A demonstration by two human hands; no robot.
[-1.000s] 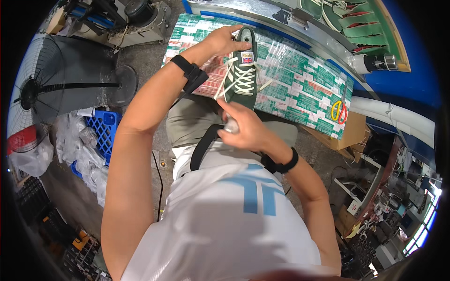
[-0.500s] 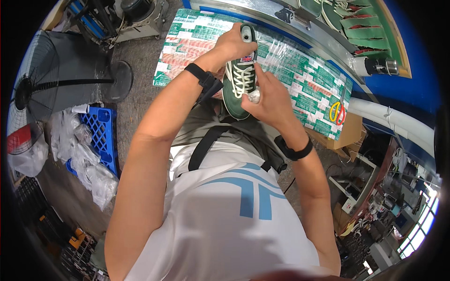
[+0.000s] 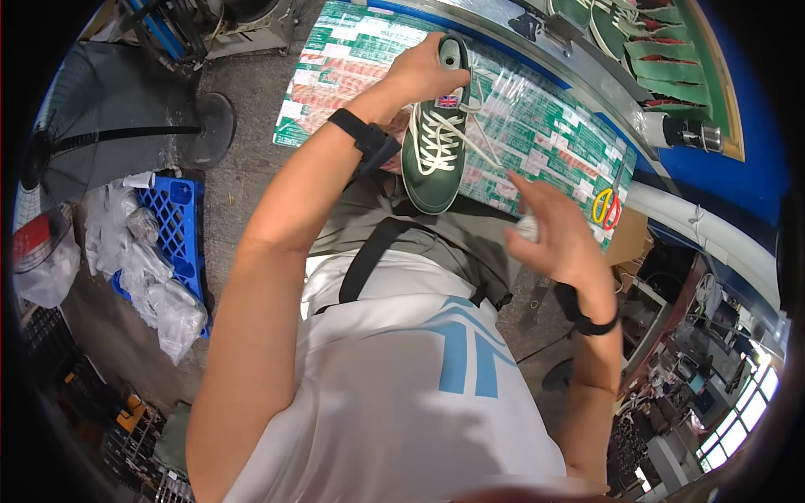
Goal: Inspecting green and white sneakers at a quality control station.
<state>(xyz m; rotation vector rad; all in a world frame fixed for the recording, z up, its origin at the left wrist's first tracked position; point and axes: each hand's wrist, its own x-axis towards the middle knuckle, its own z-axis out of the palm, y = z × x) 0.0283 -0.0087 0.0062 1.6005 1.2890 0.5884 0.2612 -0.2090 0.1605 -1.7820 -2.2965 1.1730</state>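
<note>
Two bare hands are at work on one green shoe [image 3: 433, 180], which points its toe toward the wearer's lap and its heel away. The left hand [image 3: 423, 71] is closed on the heel end, thumb across the collar. On the right hand [image 3: 553, 226], index finger and thumb stand well apart, with a small pale thing [image 3: 527, 227] between them; blur hides whether it is gripped or worn on a finger. A loose white lace [image 3: 478, 144] runs from the shoe almost to the index fingertip, though whether that finger holds it cannot be told. Half a second ago this hand was against the laced front; now it has moved off to the right, clear of the shoe, while the left hand has kept its hold. Beneath the shoe's heel end is a board [image 3: 537, 134] covered in green-and-white printed material under shiny film, the toe reaching past its near edge. Scissors [image 3: 613, 214] with yellow and red handles lie near its right end. Beyond the board runs a metal rail [image 3: 579, 67], with more green shoes [image 3: 608, 29] past it. A blue plastic crate [image 3: 189, 230] with clear bags [image 3: 180, 314] sits on the floor at left, near a black fan [image 3: 39, 159].
</note>
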